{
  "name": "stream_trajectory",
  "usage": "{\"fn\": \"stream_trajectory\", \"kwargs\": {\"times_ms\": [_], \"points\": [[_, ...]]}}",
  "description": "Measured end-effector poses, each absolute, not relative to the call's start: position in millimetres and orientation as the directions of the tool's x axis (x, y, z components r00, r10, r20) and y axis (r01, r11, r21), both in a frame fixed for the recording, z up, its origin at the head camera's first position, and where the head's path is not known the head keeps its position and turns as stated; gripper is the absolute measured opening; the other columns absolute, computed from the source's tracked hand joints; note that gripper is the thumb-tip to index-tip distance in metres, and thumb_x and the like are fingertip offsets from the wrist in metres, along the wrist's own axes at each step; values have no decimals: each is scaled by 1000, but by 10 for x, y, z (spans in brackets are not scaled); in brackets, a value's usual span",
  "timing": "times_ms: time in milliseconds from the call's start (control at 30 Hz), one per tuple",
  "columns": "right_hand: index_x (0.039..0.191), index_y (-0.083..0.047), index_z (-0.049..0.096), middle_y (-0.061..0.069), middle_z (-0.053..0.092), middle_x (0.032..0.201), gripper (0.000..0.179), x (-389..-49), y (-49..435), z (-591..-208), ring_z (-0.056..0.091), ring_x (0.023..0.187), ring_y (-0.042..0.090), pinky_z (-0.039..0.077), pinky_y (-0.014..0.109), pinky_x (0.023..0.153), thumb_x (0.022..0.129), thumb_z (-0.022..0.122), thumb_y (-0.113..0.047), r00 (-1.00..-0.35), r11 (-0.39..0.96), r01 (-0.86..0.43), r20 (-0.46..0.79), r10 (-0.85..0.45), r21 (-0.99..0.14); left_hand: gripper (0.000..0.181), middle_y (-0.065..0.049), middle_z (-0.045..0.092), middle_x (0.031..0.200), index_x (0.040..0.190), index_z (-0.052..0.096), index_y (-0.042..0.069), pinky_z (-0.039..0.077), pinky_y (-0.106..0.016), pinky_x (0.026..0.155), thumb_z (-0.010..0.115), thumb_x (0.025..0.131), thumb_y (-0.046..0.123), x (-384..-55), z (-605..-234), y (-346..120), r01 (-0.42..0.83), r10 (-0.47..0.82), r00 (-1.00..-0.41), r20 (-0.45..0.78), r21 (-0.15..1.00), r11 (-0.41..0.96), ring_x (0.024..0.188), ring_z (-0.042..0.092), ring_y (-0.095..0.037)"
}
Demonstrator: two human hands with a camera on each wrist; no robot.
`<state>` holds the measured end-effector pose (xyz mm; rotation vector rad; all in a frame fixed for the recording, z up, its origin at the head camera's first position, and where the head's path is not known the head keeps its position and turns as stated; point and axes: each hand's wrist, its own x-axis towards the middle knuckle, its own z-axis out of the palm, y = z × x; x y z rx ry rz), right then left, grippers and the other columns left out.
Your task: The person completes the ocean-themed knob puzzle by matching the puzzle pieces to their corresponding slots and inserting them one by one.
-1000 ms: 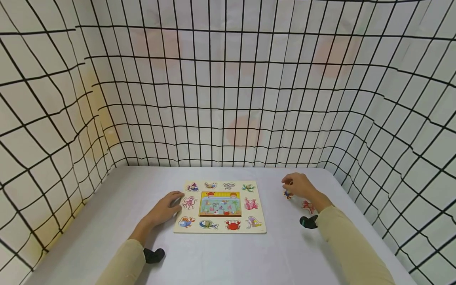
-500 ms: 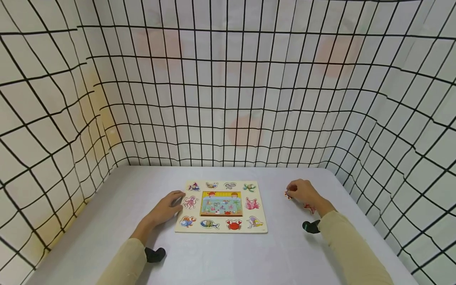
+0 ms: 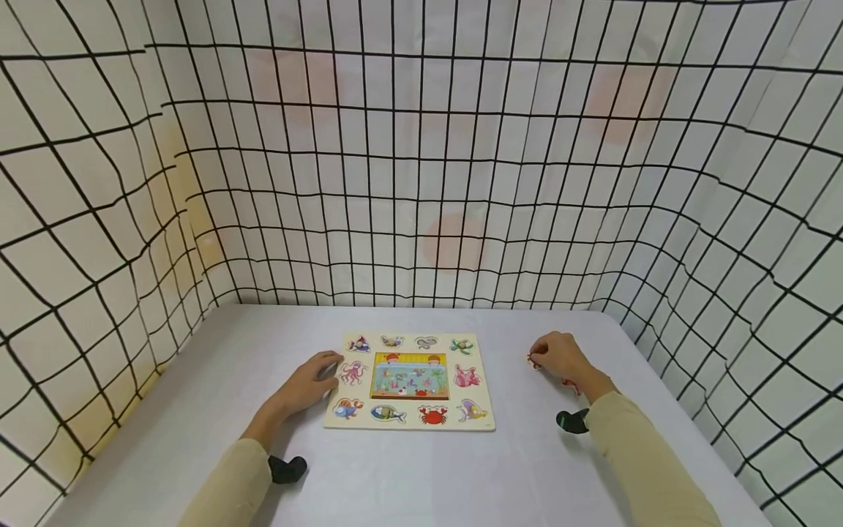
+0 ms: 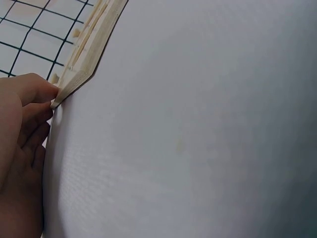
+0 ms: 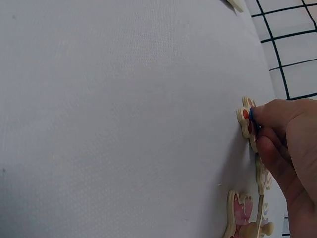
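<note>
A wooden sea-animal peg puzzle board (image 3: 408, 421) lies flat in the middle of the table. My left hand (image 3: 308, 383) rests at its left edge, fingertips touching the edge (image 4: 85, 67) in the left wrist view. On the right, my right hand (image 3: 562, 357) pinches a small puzzle piece with red spots (image 5: 245, 118) by its blue knob. Whether that piece is off the table is hard to tell. Close to the right palm are a pink-red piece (image 5: 239, 212) with a wooden knob and another pale-edged piece (image 5: 260, 173), partly hidden by the hand.
A white cloth covers the table (image 3: 408, 476). Black-gridded white walls (image 3: 421, 183) enclose its back and sides. Black wrist mounts (image 3: 287, 470) stick out from both sleeves.
My right hand has come down onto the red-spotted puzzle piece and now pinches its knob; earlier it hovered beside it. The left hand stays at the board's edge.
</note>
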<state>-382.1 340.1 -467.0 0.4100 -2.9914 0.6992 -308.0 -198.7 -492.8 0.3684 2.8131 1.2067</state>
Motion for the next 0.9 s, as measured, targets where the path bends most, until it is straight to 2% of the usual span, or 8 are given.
{"fn": "stream_trajectory", "kwargs": {"times_ms": [267, 533, 900], "points": [[98, -2, 78, 8, 72, 97, 11, -3795, 3315, -4569, 65, 88, 23, 57, 40, 77, 92, 70, -5, -973, 840, -229, 119, -196, -492, 53, -22, 42, 157, 150, 50, -1, 19, -62, 121, 61, 100, 13, -3071, -4946, -1996, 199, 243, -969, 44, 720, 665, 149, 27, -46], [100, -1, 80, 10, 74, 98, 16, -3820, 3221, -4498, 66, 89, 24, 58, 41, 77, 89, 69, -2, -956, 826, -293, 178, -235, -482, 53, -22, 41, 158, 150, 50, -1, 18, -62, 122, 62, 100, 12, -3081, -4948, -1996, 194, 236, -971, 42, 719, 667, 150, 27, -46], [96, -4, 80, 6, 74, 95, 14, -3796, 3050, -4387, 65, 84, 21, 58, 38, 75, 86, 72, -1, -925, 792, -378, 234, -300, -479, 54, -22, 40, 158, 150, 50, 0, 18, -62, 121, 61, 100, 12, -3083, -4945, -1984, 190, 235, -971, 37, 716, 672, 150, 26, -47]]}}
